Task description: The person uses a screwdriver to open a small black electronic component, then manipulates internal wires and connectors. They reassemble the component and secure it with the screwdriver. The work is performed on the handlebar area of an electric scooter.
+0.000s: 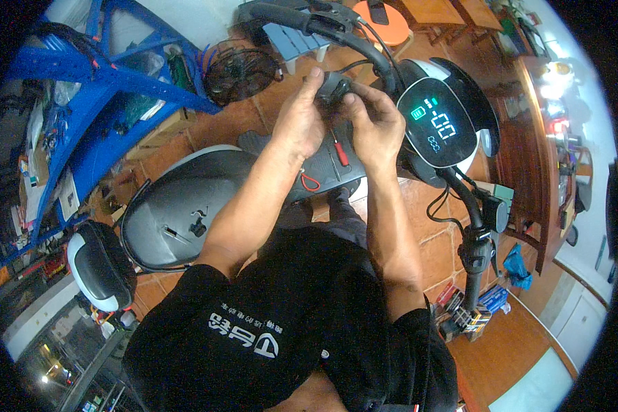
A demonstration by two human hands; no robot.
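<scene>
Both my hands are raised over a scooter's footboard [321, 169], close to its handlebar [353, 42]. Between them is a small black part [333, 88] with a rounded body; its exact kind I cannot make out. My left hand [301, 118] grips it from the left, thumb pointing up. The fingers of my right hand [376, 123] pinch its right side, partly hiding it. Whether a thin black cable by the handlebar joins it is unclear. Below, a screwdriver with a red handle [341, 154] lies on the footboard, with a red cord loop [310, 182] nearby.
A lit display [441, 123] stands right of my hands. The seat [168, 206] at left carries small black pieces [198, 226]. Beyond are a blue metal rack [110, 89], a black fan [242, 72], a blue stool [288, 42] and an orange round seat [383, 24]. Small boxes [463, 312] sit lower right.
</scene>
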